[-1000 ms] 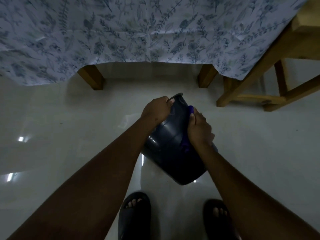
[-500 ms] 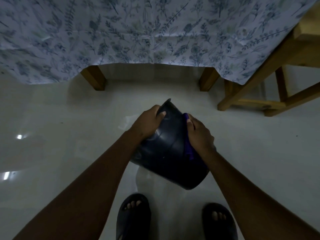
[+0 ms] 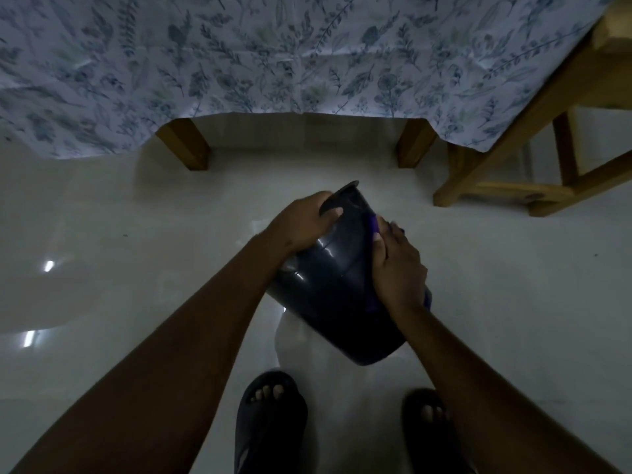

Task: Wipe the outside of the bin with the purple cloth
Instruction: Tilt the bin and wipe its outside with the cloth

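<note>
A dark grey plastic bin (image 3: 337, 285) is held tilted above the pale floor, its mouth pointing away from me and its base toward my feet. My left hand (image 3: 301, 222) grips the bin's upper left side near the rim. My right hand (image 3: 398, 268) presses the purple cloth (image 3: 373, 224) flat against the bin's right side. Only thin strips of the cloth show, one above my fingers and one below my wrist; the rest is hidden under the hand.
A table with a floral cloth (image 3: 307, 56) stands ahead, with two wooden legs (image 3: 186, 143) showing. A wooden chair frame (image 3: 513, 172) is at the right. My feet in dark sandals (image 3: 270, 422) stand on the glossy tiled floor (image 3: 119, 268) below the bin.
The bin has rolled slightly in my hands and my left hand has shifted up to the rim. My right hand with the cloth has slid along the bin's right side.
</note>
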